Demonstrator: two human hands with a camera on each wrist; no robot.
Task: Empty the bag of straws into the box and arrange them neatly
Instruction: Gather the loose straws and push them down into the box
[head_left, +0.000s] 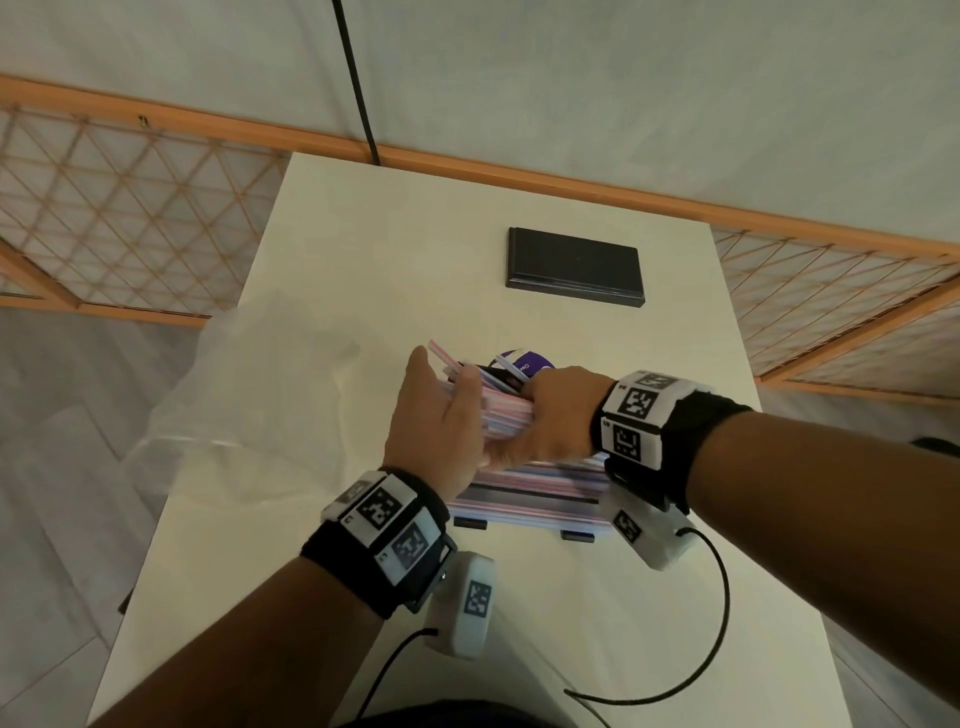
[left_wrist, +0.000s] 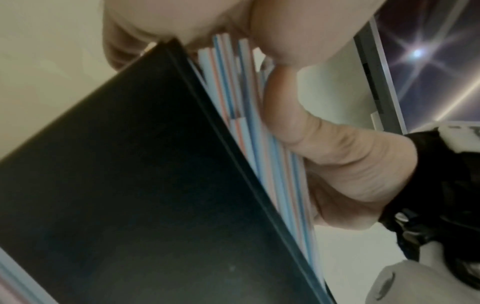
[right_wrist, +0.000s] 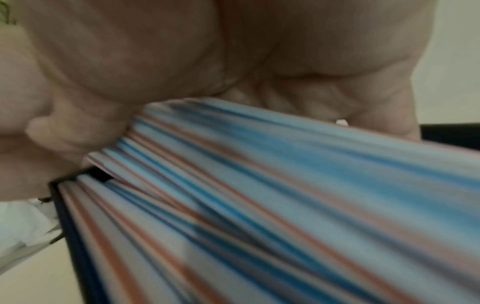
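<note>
Your left grip (head_left: 436, 415) and right grip (head_left: 556, 415) both clasp the straws (head_left: 506, 415), box (left_wrist: 130, 185) just beneath. Light, slick, easily crushed, I'd say: squeeze gently round the bundle's middle, or they'll fan out.

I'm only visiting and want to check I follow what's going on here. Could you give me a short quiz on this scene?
1. True or false: the black lid sits on the box.
2. Where is the clear bag? A) left of the box B) inside the box C) under the lid
3. What do the left hand and right hand grip?
Key: 1 false, it lies apart, farther along the table. 2 A. 3 the striped straws.
</note>
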